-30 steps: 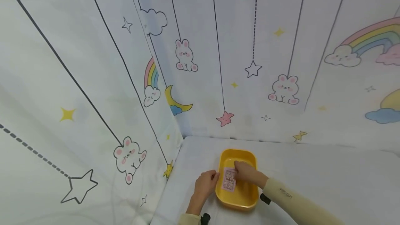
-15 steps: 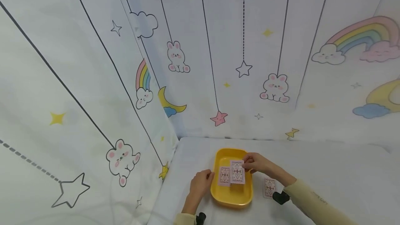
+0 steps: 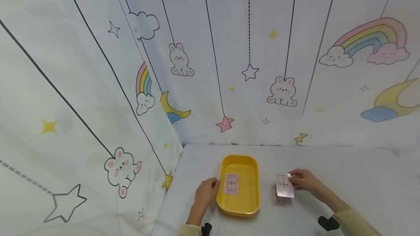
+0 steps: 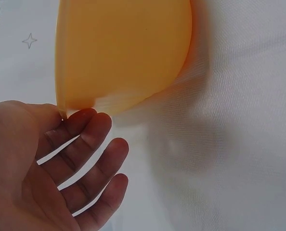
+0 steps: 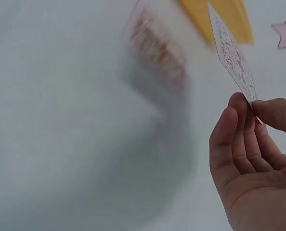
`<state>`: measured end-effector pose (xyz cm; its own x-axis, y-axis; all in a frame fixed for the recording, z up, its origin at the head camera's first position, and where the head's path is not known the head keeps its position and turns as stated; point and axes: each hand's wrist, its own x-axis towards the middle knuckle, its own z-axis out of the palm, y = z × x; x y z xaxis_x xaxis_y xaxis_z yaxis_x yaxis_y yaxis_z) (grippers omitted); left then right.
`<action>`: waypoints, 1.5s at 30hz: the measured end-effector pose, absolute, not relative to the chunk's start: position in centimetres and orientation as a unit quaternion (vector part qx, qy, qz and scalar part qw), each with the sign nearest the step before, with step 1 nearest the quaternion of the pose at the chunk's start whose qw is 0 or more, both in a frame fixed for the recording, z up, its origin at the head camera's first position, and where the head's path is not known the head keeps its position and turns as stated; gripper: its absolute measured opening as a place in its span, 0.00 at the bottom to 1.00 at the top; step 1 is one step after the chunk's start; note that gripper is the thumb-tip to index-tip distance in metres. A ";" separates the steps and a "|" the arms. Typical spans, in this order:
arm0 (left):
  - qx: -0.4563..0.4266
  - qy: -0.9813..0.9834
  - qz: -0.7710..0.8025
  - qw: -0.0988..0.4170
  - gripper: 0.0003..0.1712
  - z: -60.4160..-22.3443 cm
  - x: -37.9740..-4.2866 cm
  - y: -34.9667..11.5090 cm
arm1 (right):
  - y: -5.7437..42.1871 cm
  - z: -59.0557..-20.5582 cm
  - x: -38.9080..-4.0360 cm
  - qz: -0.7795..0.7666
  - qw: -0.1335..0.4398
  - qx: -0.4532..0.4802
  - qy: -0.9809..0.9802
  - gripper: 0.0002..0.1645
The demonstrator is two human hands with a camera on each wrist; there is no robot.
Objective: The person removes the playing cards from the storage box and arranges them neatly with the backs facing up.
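Observation:
A yellow tray (image 3: pixel 242 207) stands on the white-covered table, and one patterned playing card (image 3: pixel 231 184) lies face down in its left half. My left hand (image 3: pixel 206 193) pinches the tray's left rim between thumb and index finger; its other fingers are loosely bent in the left wrist view. Right of the tray, my right hand (image 3: pixel 306 181) pinches a second playing card (image 3: pixel 284 185) by its edge, thumb against fingertips. That held card is tilted above a third playing card (image 3: pixel 278 201), which lies on the table and is partly hidden by it.
The white table cover (image 3: pixel 354 170) extends right of the right hand. A printed curtain (image 3: pixel 249 119) with bunnies, stars and rainbows hangs behind the table and along its left side.
My right hand has lifted a card out of the tray and carried it right, over the card on the table. The left hand has stayed at the tray rim.

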<state>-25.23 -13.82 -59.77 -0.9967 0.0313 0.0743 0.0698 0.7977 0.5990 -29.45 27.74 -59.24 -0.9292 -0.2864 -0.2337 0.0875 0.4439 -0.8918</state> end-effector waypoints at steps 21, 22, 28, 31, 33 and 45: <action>-0.025 -0.945 -0.324 0.028 0.17 -59.6 -25.3 -13.8 | 29.4 -62.8 -27.7 -0.366 0.090 -0.007 0.926 0.12; -0.025 -0.945 -0.324 0.028 0.17 -59.6 -25.3 -13.8 | 29.3 -62.7 -27.7 -0.362 0.089 -0.007 0.928 0.12; -0.030 -0.946 -0.321 0.034 0.17 -59.7 -25.3 -13.8 | 28.7 -62.8 -27.4 -0.344 0.080 -0.004 0.936 0.10; -0.030 -0.947 -0.319 0.033 0.17 -59.7 -25.3 -13.7 | 28.5 -62.8 -27.3 -0.344 0.077 0.000 0.936 0.10; -0.028 -0.947 -0.318 0.032 0.17 -59.7 -25.3 -13.7 | 28.4 -62.9 -27.2 -0.343 0.076 0.001 0.936 0.11; -0.021 -0.947 -0.318 0.034 0.16 -59.6 -25.3 -13.6 | 28.0 -62.9 -27.0 -0.322 0.069 -0.008 0.944 0.14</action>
